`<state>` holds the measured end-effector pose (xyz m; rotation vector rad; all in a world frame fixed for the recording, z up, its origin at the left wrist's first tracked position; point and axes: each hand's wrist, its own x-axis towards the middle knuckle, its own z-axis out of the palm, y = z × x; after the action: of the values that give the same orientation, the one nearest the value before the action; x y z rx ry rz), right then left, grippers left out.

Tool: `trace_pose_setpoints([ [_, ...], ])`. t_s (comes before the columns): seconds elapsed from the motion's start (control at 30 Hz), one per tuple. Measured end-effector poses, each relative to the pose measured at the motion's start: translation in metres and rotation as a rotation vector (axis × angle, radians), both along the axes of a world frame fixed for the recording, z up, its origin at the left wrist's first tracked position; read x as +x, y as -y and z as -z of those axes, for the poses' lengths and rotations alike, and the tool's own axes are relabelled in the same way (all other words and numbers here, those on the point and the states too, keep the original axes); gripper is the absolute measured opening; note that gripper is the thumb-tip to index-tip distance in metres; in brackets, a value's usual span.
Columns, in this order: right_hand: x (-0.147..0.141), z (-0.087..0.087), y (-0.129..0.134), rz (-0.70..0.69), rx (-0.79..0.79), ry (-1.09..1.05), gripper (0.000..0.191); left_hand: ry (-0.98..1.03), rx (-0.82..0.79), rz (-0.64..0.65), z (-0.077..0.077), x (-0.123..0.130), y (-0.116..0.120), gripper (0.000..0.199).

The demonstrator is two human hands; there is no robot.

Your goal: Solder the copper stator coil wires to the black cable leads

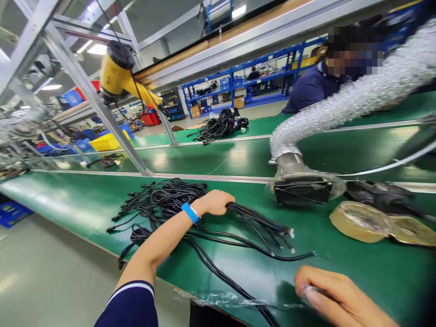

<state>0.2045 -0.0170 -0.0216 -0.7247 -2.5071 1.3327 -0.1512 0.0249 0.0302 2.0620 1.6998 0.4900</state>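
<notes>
My left hand (215, 202), with a blue band on the wrist, is closed around a bundle of black cables (259, 219). The cables' cut ends point right, towards the near side of the green bench. Under and behind that hand spreads a large tangled pile of black cables (163, 195). A few loose black cables (221, 270) run from the pile to the bench's front edge. At the lower right, my right hand (330, 290) is curled shut above the bench. Something shiny shows at its fingertips, but I cannot make out what it is.
A fan (303, 191) on a silver duct (316, 109) stands at the back. Right of it lie a roll of tape (357, 222) and a black device (379, 195). A yellow heat gun (117, 72) hangs upper left. Across the line, a person (309, 88) sits near another cable pile (223, 125).
</notes>
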Motion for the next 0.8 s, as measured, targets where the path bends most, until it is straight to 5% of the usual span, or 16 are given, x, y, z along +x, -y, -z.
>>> trace_pose_setpoints([
  [0.1, 0.0, -0.015, 0.01, -0.036, -0.002, 0.038, 0.042, -0.278, -0.096, 0.078, 0.029, 0.019, -0.011, 0.021],
  [0.2, 0.0, -0.025, 0.013, -0.084, 0.016, -0.026, 0.048, -0.442, -0.111, 0.091, 0.037, 0.02, -0.017, 0.03],
  [0.37, -0.007, -0.031, 0.016, -0.231, 0.04, -0.166, 0.066, -0.535, -0.086, 0.075, 0.026, 0.019, -0.017, 0.039],
  [0.47, -0.019, -0.04, 0.016, -0.168, 0.01, -0.196, 0.061, -0.518, 0.003, 0.071, 0.005, 0.036, 0.003, 0.06],
  [0.57, -0.037, -0.06, 0.007, -0.03, 0.009, -0.46, 0.051, -0.184, 0.099, 0.198, -0.012, 0.074, 0.039, 0.087],
  [0.63, -0.048, -0.082, -0.004, 0.061, 0.024, -0.736, 0.041, 0.179, -0.031, 0.425, -0.012, 0.101, 0.062, 0.097],
  [0.73, -0.061, -0.117, -0.024, 0.287, 0.12, -1.091, 0.026, 0.387, -0.284, 0.565, 0.001, 0.125, 0.076, 0.045],
  [0.8, -0.068, -0.131, -0.036, 0.52, 0.284, -1.157, 0.022, 0.564, -0.241, 0.333, 0.007, 0.122, 0.072, 0.018],
])
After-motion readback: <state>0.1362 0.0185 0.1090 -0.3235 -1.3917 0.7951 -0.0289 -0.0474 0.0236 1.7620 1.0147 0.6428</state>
